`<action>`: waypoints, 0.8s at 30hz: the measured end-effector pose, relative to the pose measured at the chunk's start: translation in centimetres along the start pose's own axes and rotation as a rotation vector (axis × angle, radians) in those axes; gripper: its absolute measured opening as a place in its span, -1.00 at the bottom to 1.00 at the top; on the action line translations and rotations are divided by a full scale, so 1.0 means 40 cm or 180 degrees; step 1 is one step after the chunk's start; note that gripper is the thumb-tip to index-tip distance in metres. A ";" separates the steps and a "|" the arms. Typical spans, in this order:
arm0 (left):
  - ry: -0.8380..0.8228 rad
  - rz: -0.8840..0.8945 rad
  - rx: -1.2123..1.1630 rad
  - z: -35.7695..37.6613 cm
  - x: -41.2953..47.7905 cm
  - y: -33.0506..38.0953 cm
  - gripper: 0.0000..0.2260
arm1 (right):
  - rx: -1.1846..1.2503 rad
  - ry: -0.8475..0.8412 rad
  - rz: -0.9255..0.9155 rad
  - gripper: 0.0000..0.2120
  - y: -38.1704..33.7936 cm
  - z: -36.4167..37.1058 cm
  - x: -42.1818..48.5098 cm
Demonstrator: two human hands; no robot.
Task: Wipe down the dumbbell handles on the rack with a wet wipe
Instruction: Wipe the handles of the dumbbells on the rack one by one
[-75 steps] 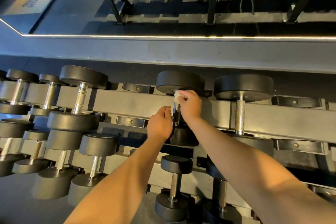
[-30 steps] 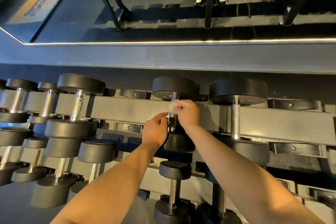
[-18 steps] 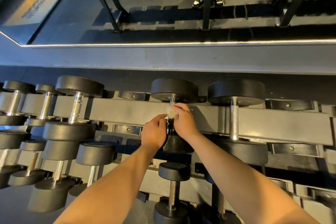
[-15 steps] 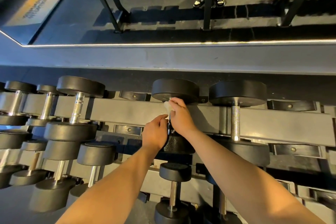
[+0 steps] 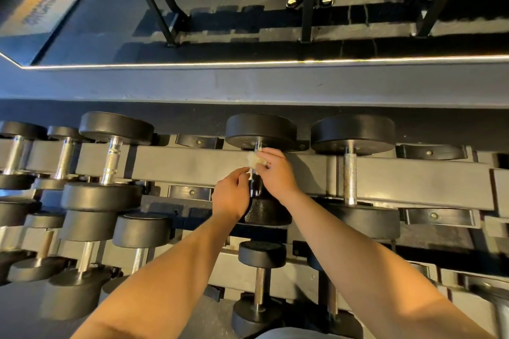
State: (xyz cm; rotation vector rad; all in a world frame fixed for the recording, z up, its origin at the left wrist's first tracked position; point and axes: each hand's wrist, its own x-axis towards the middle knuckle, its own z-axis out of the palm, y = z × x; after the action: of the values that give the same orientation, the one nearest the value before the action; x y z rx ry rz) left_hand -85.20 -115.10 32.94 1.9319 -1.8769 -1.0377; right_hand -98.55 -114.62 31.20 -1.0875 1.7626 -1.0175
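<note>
Dumbbell (image 5: 260, 132) on rack (image 5: 192, 165); wet wipe (image 5: 253, 159) in right hand (image 5: 275, 173)

Two hands (image 5: 231, 195), one wipe (image 5: 252, 159) (crumpled)

This is a gym. A tiered metal rack (image 5: 275, 168) runs left and right of the fingers (image 5: 268, 155), loaded with black-headed dumbbells (image 5: 354, 173) on chrome knurled handles. Beyond the fingers, a wall mirror (image 5: 248, 22) edged by a light strip reflects dark rubber flooring, equipment frames and someone's trainers (image 5: 296, 0).
</note>
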 end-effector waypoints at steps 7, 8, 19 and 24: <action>0.0002 -0.0003 -0.0104 0.000 -0.005 -0.005 -0.66 | -0.0028 -0.0167 0.0250 -0.78 0.028 -0.009 -0.031; 0.0000 -0.0004 -0.0108 0.000 -0.004 -0.005 -0.66 | -0.0076 -0.0241 0.0293 -0.80 0.033 -0.010 -0.044; -0.0046 0.0034 0.0003 -0.009 -0.012 0.009 -0.67 | -0.0452 0.0124 0.0211 -0.93 0.023 0.016 0.007; -0.0090 0.0095 0.0123 -0.016 -0.020 0.019 -0.66 | -0.0721 -0.0302 0.0441 -0.89 0.030 0.007 -0.020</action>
State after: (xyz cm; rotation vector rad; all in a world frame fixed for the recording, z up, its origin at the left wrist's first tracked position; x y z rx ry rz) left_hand -85.32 -114.65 34.13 1.9136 -1.9487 -1.0326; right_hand -98.41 -113.57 30.17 -1.1141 1.8796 -0.6839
